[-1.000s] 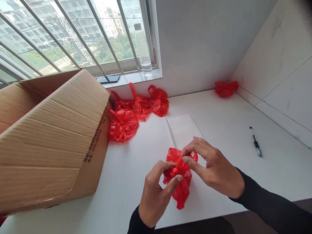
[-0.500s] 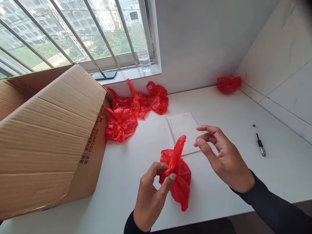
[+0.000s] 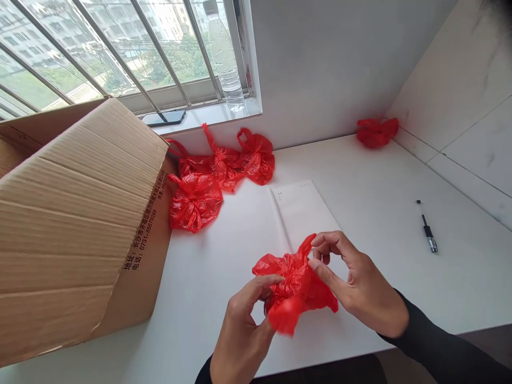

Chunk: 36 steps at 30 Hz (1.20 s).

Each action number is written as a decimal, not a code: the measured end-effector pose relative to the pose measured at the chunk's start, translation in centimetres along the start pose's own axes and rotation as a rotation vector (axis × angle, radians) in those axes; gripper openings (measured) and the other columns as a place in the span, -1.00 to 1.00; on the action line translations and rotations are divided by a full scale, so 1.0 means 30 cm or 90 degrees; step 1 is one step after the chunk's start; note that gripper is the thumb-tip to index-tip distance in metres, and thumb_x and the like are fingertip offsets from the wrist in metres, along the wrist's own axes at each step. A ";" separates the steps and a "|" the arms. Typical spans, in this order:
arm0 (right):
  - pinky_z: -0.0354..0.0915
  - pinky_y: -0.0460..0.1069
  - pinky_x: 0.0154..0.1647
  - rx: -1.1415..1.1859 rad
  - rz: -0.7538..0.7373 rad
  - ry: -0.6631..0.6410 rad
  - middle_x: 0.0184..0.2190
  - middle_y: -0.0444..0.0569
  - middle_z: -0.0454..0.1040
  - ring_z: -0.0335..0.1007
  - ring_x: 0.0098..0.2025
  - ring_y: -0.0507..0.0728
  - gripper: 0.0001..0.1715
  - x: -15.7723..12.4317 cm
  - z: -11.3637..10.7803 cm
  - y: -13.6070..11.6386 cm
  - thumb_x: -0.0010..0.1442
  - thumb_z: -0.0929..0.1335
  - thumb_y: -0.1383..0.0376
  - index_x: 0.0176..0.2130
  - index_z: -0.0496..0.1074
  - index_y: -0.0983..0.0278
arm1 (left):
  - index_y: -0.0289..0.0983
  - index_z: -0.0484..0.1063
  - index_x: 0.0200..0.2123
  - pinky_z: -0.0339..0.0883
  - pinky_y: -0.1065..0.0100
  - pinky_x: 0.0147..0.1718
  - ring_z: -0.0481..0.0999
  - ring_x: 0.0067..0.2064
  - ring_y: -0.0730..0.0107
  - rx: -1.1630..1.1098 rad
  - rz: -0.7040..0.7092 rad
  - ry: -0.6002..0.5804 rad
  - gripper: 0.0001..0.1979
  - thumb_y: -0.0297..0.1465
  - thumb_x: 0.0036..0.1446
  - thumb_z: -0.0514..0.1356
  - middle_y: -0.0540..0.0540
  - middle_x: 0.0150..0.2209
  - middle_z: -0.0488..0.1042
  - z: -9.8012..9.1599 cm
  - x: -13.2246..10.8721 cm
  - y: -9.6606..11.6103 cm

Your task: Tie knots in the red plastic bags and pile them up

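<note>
A crinkled red plastic bag (image 3: pixel 296 274) is gathered up over the front part of the white table. My left hand (image 3: pixel 246 320) grips its near left side between thumb and fingers, and the thumb tip is hidden behind a loose flap. At the bag's upper right, my right hand (image 3: pixel 362 282) pinches an upright red end with thumb and forefinger. Just beyond the bag lies an open white notebook (image 3: pixel 306 205), its lower part covered by the bag and my right hand.
On the left stands a big open cardboard box (image 3: pixel 80 213). Several knotted red bags (image 3: pixel 196 200) sit between it and the wall. Another red bag (image 3: pixel 377 132) is in the far right corner. An uncapped pen (image 3: pixel 429 232) lies right. The sill holds a phone (image 3: pixel 165 117) and a bottle (image 3: pixel 226 58).
My right hand has moved down and left onto the bag and taken hold of its end. The bag has turned and spread wider, with a flap now falling toward me.
</note>
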State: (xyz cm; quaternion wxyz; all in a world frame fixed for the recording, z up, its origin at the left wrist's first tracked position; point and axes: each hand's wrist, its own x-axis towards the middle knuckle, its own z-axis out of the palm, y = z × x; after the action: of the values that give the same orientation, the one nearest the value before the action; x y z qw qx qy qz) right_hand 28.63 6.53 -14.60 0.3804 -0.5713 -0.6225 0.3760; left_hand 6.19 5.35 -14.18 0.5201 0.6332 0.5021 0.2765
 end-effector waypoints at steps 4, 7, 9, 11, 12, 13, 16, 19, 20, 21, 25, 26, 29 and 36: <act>0.34 0.09 -0.14 -0.040 -0.007 0.020 -0.18 -0.10 0.40 0.33 -0.12 0.15 -0.82 -0.014 -0.008 0.011 0.36 0.28 0.16 -0.03 0.29 0.05 | -0.18 0.38 -0.27 0.32 0.36 -0.28 0.34 -0.35 0.42 0.017 0.025 0.039 -0.97 -0.44 0.23 0.17 0.02 -0.36 0.43 0.003 0.004 0.018; 0.27 0.18 0.06 -0.063 -0.104 -0.059 -0.14 -0.11 0.43 0.32 -0.08 0.16 -0.75 -0.023 0.005 0.006 0.33 0.34 0.17 0.00 0.29 0.06 | -0.18 0.34 -0.29 0.33 0.40 -0.30 0.32 -0.37 0.46 -0.025 0.036 0.052 -0.95 -0.43 0.23 0.17 0.06 -0.39 0.40 0.019 0.008 0.033; 0.26 0.19 0.07 -0.075 -0.137 -0.071 -0.26 -0.14 0.43 0.33 -0.19 0.13 -0.93 -0.022 0.001 0.011 0.35 0.32 0.23 -0.13 0.33 0.09 | -0.19 0.35 -0.30 0.34 0.40 -0.31 0.32 -0.38 0.46 -0.031 0.034 0.052 -0.95 -0.42 0.23 0.18 0.06 -0.39 0.41 0.020 0.005 0.033; 0.36 0.08 -0.19 -0.089 -0.094 -0.020 -0.31 -0.13 0.41 0.33 -0.22 0.13 -0.93 -0.021 -0.018 0.026 0.37 0.27 0.24 -0.23 0.32 0.11 | -0.20 0.35 -0.34 0.35 0.39 -0.33 0.33 -0.39 0.45 -0.017 0.009 0.071 -0.91 -0.38 0.26 0.16 0.04 -0.41 0.40 0.010 -0.001 0.021; 0.34 0.02 -0.37 -0.094 -0.056 0.011 -0.27 -0.10 0.42 0.33 -0.18 0.15 -0.93 -0.022 -0.030 0.035 0.36 0.26 0.22 -0.22 0.32 0.11 | -0.20 0.35 -0.36 0.36 0.39 -0.34 0.34 -0.39 0.44 -0.006 -0.010 0.084 -0.86 -0.35 0.29 0.14 0.04 -0.42 0.40 0.005 -0.005 0.011; 0.28 -0.02 -0.49 -0.093 -0.017 0.037 -0.20 -0.07 0.42 0.33 -0.10 0.18 -0.94 -0.024 -0.042 0.044 0.35 0.27 0.20 -0.21 0.31 0.10 | -0.20 0.35 -0.36 0.38 0.38 -0.34 0.37 -0.38 0.42 0.010 -0.024 0.110 -0.83 -0.32 0.30 0.13 0.02 -0.41 0.39 0.001 -0.008 0.000; 0.35 -0.02 -0.39 -0.035 0.042 0.025 0.02 -0.08 0.39 0.31 0.07 0.19 -0.95 -0.031 -0.055 0.053 0.34 0.25 0.21 -0.16 0.28 0.08 | -0.14 0.40 -0.12 0.46 0.29 -0.18 0.46 -0.11 0.29 0.120 0.023 0.239 -0.89 -0.34 0.29 0.15 -0.08 -0.10 0.42 0.006 -0.012 -0.026; 0.38 0.10 -0.05 0.011 0.044 -0.059 0.09 -0.10 0.36 0.34 0.06 0.17 -0.71 -0.030 -0.032 0.033 0.32 0.30 0.17 0.04 0.25 0.03 | -0.03 0.27 0.19 0.41 0.21 -0.01 0.36 0.12 0.20 0.243 0.138 0.262 -0.51 -0.49 0.23 0.16 -0.13 0.14 0.28 0.027 -0.009 -0.027; 0.36 0.13 0.00 0.003 0.028 -0.078 0.06 -0.09 0.38 0.34 0.04 0.18 -0.65 -0.028 -0.023 0.024 0.31 0.32 0.15 0.08 0.25 0.02 | -0.02 0.30 0.18 0.42 0.23 -0.03 0.37 0.10 0.22 0.254 0.164 0.240 -0.50 -0.53 0.21 0.15 -0.12 0.10 0.32 0.032 -0.008 -0.022; 0.33 0.14 0.03 -0.010 0.005 -0.088 0.01 -0.09 0.41 0.34 0.03 0.19 -0.68 -0.026 -0.017 0.016 0.32 0.32 0.14 0.06 0.29 0.03 | -0.04 0.36 0.10 0.43 0.29 -0.10 0.40 0.05 0.24 0.249 0.177 0.227 -0.55 -0.55 0.19 0.15 -0.09 0.02 0.36 0.034 -0.007 -0.016; 0.34 0.07 -0.18 -0.013 -0.024 -0.045 -0.20 -0.09 0.45 0.35 -0.11 0.17 -0.87 -0.037 -0.023 0.001 0.38 0.26 0.18 -0.16 0.39 0.09 | -0.14 0.43 -0.21 0.39 0.39 -0.29 0.47 -0.21 0.34 0.135 0.087 0.284 -0.87 -0.47 0.22 0.16 0.00 -0.25 0.45 0.023 -0.012 0.006; 0.33 0.03 -0.28 0.001 -0.003 -0.031 -0.20 -0.10 0.45 0.35 -0.15 0.16 -0.87 -0.044 -0.028 0.000 0.38 0.26 0.17 -0.17 0.38 0.08 | -0.14 0.42 -0.22 0.39 0.38 -0.28 0.49 -0.23 0.35 0.098 0.044 0.290 -0.94 -0.42 0.24 0.17 0.01 -0.27 0.47 0.021 -0.013 0.008; 0.24 -0.03 -0.48 0.048 0.065 -0.020 -0.21 -0.11 0.44 0.35 -0.22 0.14 -0.87 -0.065 -0.036 -0.001 0.38 0.25 0.13 -0.16 0.35 0.06 | -0.13 0.40 -0.15 0.41 0.39 -0.28 0.53 -0.24 0.35 0.000 -0.032 0.284 -0.89 -0.28 0.27 0.17 0.01 -0.24 0.53 0.026 -0.017 0.003; 0.29 -0.05 -0.34 0.179 0.075 0.034 -0.23 -0.14 0.38 0.29 -0.31 0.06 -0.84 -0.069 -0.050 0.017 0.43 0.17 0.17 -0.24 0.21 0.12 | -0.16 0.48 -0.06 0.42 0.34 -0.16 0.51 -0.01 0.19 -0.112 -0.050 0.343 -0.71 -0.16 0.31 0.10 -0.09 0.00 0.52 0.011 -0.029 -0.023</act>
State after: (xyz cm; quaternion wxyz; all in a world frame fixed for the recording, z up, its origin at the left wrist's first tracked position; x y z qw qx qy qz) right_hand 30.31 4.54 -14.50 0.4502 -0.5578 -0.5187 0.4660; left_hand 5.94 4.39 -14.77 0.4308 0.4694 0.6205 0.4573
